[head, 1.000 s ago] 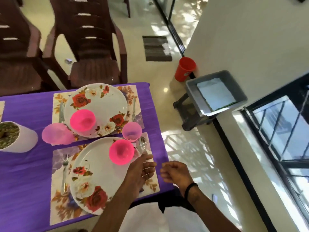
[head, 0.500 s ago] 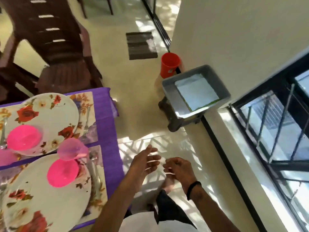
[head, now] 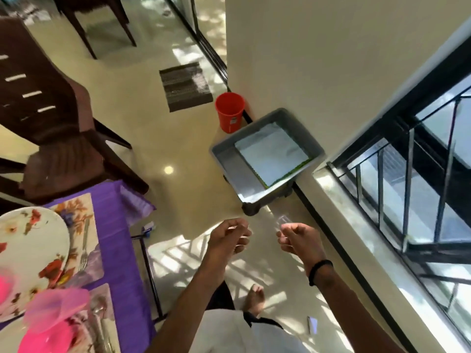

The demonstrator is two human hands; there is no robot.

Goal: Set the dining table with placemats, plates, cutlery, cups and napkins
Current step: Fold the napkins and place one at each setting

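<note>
The purple-clothed table point(head: 114, 225) fills the lower left, bearing a floral placemat point(head: 79, 207), a floral plate point(head: 30, 240), a fork point(head: 84, 245), a pale pink cup point(head: 56, 309) and a bright pink bowl point(head: 48, 340), all blurred. A grey tub point(head: 224, 159) holding white napkins point(head: 272, 154) sits on a dark stool point(head: 251, 208) by the wall. My left hand point(head: 229, 238) and my right hand point(head: 298, 240) hover over the floor just below the tub, apart from each other. Their fingers are loosely curled and hold nothing.
A red bucket point(head: 229, 112) stands against the wall beyond the tub, with a striped doormat point(head: 184, 85) behind it. A brown plastic chair point(head: 56, 138) sits at the table's far end. The barred window point(head: 407, 187) runs along the right.
My view has swung right, away from the table toward the tub. My left hand left the near plate's edge, and both hands moved out over the floor and spread apart.
</note>
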